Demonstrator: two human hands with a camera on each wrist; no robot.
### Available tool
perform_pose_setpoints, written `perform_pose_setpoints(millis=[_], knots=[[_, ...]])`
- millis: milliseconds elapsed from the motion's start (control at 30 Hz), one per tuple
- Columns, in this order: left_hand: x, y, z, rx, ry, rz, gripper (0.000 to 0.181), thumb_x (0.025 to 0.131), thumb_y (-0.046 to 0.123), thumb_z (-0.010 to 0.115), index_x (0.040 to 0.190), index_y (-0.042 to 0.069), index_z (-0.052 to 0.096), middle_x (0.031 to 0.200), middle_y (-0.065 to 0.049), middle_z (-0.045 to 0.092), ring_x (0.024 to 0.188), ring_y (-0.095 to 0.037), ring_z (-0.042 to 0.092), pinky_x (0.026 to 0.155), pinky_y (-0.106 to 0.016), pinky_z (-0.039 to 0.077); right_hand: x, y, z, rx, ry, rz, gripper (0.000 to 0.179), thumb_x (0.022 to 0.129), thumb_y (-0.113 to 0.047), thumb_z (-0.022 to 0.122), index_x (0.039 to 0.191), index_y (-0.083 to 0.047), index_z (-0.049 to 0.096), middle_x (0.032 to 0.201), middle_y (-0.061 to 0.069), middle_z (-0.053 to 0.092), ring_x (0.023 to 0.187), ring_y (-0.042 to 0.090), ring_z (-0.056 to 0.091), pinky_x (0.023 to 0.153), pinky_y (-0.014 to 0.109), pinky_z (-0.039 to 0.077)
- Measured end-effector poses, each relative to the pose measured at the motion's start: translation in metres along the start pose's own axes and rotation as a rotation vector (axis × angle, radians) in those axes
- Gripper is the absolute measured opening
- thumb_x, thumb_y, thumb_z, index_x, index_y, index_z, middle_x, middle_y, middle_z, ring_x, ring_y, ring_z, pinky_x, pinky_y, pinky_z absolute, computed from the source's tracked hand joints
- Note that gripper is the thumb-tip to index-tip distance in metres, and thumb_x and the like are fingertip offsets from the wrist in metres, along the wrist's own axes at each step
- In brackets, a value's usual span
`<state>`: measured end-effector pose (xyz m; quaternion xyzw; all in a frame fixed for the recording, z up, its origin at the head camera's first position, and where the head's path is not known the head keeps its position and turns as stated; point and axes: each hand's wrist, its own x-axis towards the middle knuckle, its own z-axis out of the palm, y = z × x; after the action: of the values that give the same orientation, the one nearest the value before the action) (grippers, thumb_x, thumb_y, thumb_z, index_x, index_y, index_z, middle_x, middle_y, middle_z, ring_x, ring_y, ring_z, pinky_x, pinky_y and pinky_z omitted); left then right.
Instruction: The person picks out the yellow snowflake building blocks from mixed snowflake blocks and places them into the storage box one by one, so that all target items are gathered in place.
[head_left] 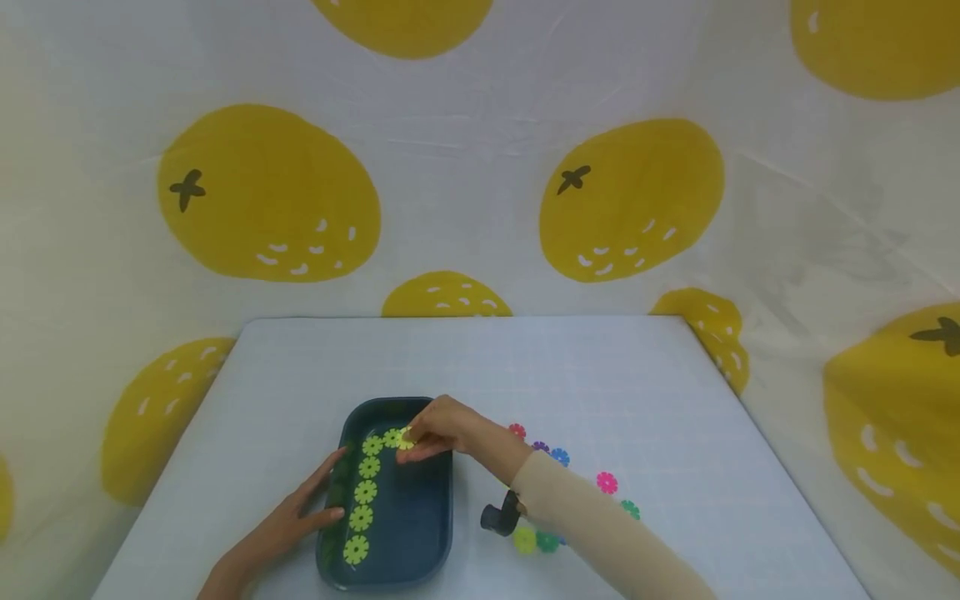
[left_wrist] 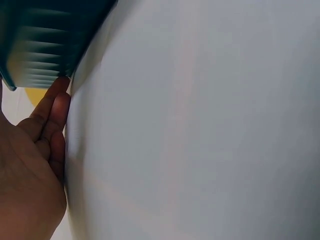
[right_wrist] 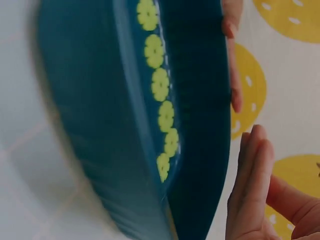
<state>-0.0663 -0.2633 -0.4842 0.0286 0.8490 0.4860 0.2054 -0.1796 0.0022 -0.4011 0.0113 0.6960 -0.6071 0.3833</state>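
Note:
A dark blue-green tray (head_left: 408,533) lies on the white table. Inside it, yellow-green flower-shaped pieces (head_left: 365,492) run up its left side and turn right along the far end. At the end of that row my right hand (head_left: 442,429) pinches one more yellow flower piece (head_left: 406,437); fingers partly cover it. The right wrist view shows this hand (right_wrist: 260,190) beside the tray's rim, the piece hidden there. My left hand (head_left: 288,517) rests at the tray's left rim, thumb and index tip on the edge. Its fingers (left_wrist: 52,112) lie against the outer wall (left_wrist: 40,45).
Right of the tray, several loose flower pieces lie scattered, among them a pink one (head_left: 607,482), a blue one (head_left: 559,457) and a yellow-green one (head_left: 525,540). A dark device (head_left: 501,515) sits at the right wrist. A cloth with yellow fruit prints (head_left: 270,192) hangs behind the table.

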Motion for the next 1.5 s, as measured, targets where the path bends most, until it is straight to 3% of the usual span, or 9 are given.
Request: perform_pose_setpoints(millis=[267,467,733,1033,1200,1500], knots=[[0.000,-0.003,-0.001,-0.003,0.005,0.006,0.085,0.095,0.034,0.066,0.160,0.032,0.012,0.167,-0.015,0.004,0.151,-0.046,-0.001,0.114,-0.074,0.006,0.012,-0.005,0.011,0.112,-0.013,0.013,0.011,0.089,0.004,0.066,0.097,0.009,0.070,0.085,0.024,0.074,0.081,0.032,0.075,0.058,0.024,0.060],[0.002,-0.008,0.000,-0.009,0.003,0.008,0.086,0.094,0.034,0.067,0.160,0.032,0.012,0.168,-0.013,0.005,0.152,-0.043,0.000,0.115,-0.072,0.005,0.022,-0.004,0.019,0.154,0.005,0.019,0.007,0.090,0.002,0.066,0.093,0.007,0.070,0.085,0.023,0.074,0.081,0.031,0.075,0.060,0.025,0.061],[0.004,-0.009,0.002,-0.020,-0.007,0.007,0.085,0.095,0.036,0.066,0.160,0.035,0.011,0.168,-0.010,0.004,0.153,-0.041,0.000,0.115,-0.072,0.006,0.033,-0.001,0.025,0.315,-0.054,0.041,0.011,0.093,0.003,0.063,0.100,0.010,0.067,0.094,0.028,0.073,0.092,0.033,0.073,0.065,0.025,0.062],[0.003,-0.006,0.002,0.001,0.000,0.015,0.085,0.095,0.038,0.065,0.160,0.034,0.011,0.168,-0.011,0.006,0.152,-0.042,0.004,0.115,-0.072,0.008,0.039,0.004,0.030,0.354,-0.057,0.072,0.012,0.093,0.002,0.062,0.101,0.011,0.067,0.096,0.027,0.073,0.098,0.033,0.072,0.070,0.025,0.061],[0.001,-0.005,0.002,-0.012,0.001,0.002,0.085,0.093,0.038,0.067,0.159,0.036,0.013,0.168,-0.009,0.007,0.152,-0.041,0.004,0.115,-0.073,0.009,0.041,0.009,0.031,0.280,-0.011,0.056,0.010,0.092,0.001,0.064,0.097,0.009,0.069,0.090,0.025,0.074,0.086,0.031,0.075,0.068,0.027,0.062],[0.000,-0.004,0.001,-0.025,-0.010,0.024,0.084,0.094,0.036,0.066,0.159,0.035,0.013,0.168,-0.011,0.005,0.152,-0.042,0.003,0.116,-0.073,0.007,0.047,0.016,0.035,0.025,0.109,0.013,0.007,0.090,-0.001,0.067,0.091,0.005,0.071,0.077,0.020,0.074,0.069,0.028,0.075,0.063,0.035,0.063]])
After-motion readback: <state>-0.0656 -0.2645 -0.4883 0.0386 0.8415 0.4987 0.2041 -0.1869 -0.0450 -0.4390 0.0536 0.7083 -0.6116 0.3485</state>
